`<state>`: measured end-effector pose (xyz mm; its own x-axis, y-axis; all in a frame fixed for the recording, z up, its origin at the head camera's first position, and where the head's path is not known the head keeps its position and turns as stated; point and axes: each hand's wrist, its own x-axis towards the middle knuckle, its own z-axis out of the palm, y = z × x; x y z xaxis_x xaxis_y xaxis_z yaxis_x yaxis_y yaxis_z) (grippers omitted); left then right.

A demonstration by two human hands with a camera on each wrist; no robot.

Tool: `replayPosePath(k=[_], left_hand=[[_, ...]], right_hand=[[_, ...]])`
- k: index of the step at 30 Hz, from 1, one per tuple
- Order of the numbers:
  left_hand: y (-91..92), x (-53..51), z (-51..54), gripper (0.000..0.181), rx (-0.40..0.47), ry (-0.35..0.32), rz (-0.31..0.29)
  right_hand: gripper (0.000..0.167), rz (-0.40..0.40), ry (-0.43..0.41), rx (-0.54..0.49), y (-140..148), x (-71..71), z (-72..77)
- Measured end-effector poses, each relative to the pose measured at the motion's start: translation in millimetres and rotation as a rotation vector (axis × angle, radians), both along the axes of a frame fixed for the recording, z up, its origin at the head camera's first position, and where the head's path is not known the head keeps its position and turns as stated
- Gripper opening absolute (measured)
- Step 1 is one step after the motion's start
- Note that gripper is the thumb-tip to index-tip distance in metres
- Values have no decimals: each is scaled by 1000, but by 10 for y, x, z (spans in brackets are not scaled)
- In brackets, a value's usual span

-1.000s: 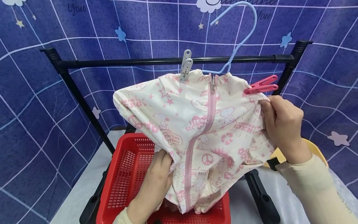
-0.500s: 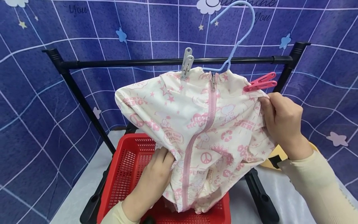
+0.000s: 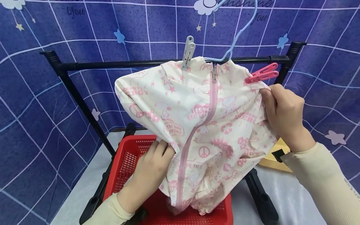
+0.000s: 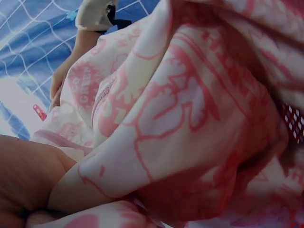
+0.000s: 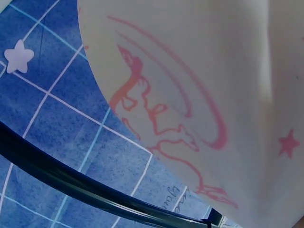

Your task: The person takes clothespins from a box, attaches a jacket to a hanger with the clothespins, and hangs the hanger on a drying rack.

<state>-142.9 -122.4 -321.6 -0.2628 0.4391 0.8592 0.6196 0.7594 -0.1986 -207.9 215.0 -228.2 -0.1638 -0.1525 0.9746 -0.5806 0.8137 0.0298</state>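
A white zip jacket (image 3: 219, 125) with pink prints hangs on a light blue hanger (image 3: 237, 39), its pink zipper closed at the collar. My right hand (image 3: 285, 115) pinches the jacket's shoulder at the right, close beside a pink clothespin (image 3: 261, 74) clipped there. A grey clothespin (image 3: 188, 53) grips the other shoulder. Lower down, my left hand (image 3: 153, 167) holds a fold of the jacket's left side; its fingertips are hidden in the cloth. In the left wrist view the jacket (image 4: 156, 123) bunches beside the left hand. Printed cloth (image 5: 190, 95) fills much of the right wrist view.
Behind the jacket runs the black bar (image 3: 118, 64) of a garment rack. Below stands a red perforated basket (image 3: 123, 165), with a dark object partly hidden under the left wrist. Something yellow (image 3: 277, 156) lies behind the right forearm. A patterned blue curtain (image 3: 84, 118) forms the backdrop.
The jacket, hanger and both clothespins have risen, and the collar now overlaps the rack bar. Both hands have moved up with the cloth, keeping their hold.
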Motion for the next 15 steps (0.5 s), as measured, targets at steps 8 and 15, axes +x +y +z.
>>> replayPosePath(k=[8,15], left_hand=[[-49,-64,100,9,-33,47,-33],[-75,-110,157,12,-77,115,-35]], right_hand=[[57,-3,-17,-7,7,-23,89],[57,-10,-35,-17,32,-51,131]])
